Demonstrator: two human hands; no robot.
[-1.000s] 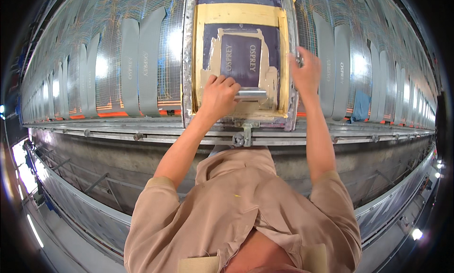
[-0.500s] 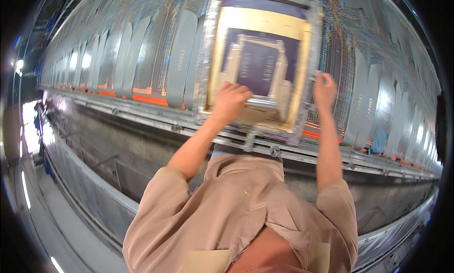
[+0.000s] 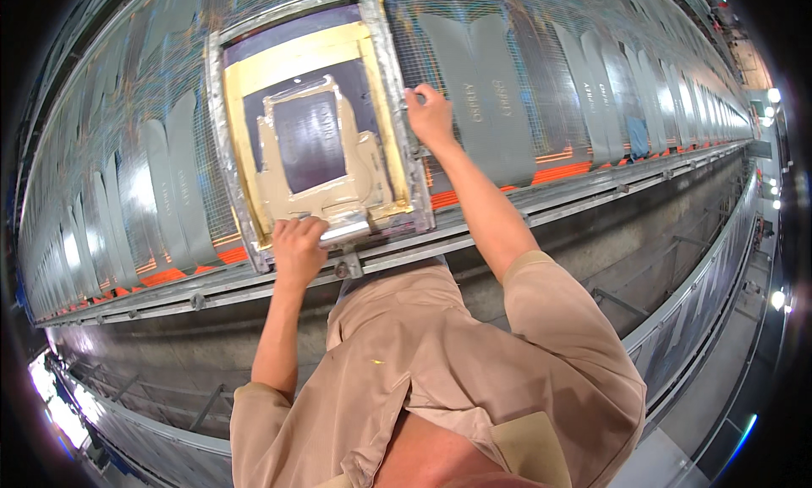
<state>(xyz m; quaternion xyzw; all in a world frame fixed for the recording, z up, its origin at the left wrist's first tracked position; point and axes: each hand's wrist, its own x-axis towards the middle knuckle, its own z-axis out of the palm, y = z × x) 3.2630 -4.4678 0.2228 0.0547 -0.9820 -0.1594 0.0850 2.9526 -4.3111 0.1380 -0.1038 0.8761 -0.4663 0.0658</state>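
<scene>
A screen-printing frame (image 3: 391, 75) with metal sides lies flat on the long table in front of me. Inside it, yellowish tape borders a dark purple mesh (image 3: 311, 141), and beige ink (image 3: 359, 179) is smeared around the middle and the near end. My left hand (image 3: 299, 243) is closed on the left end of a squeegee (image 3: 348, 226) with a shiny bar, at the frame's near edge. At the frame's right side my right hand (image 3: 430, 116) grips the metal edge with bent fingers.
Grey cut panels (image 3: 478, 103) with printed lettering lie in rows on the table, both sides of the frame. A metal rail (image 3: 584, 182) with knobs runs along the near edge. A small blue cloth (image 3: 637, 139) lies farther right. Behind me runs a trough with metal bars.
My left hand and the squeegee have come toward me, to the frame's near end. My right hand stays at the frame's right side. The whole view has turned, with the frame now farther left.
</scene>
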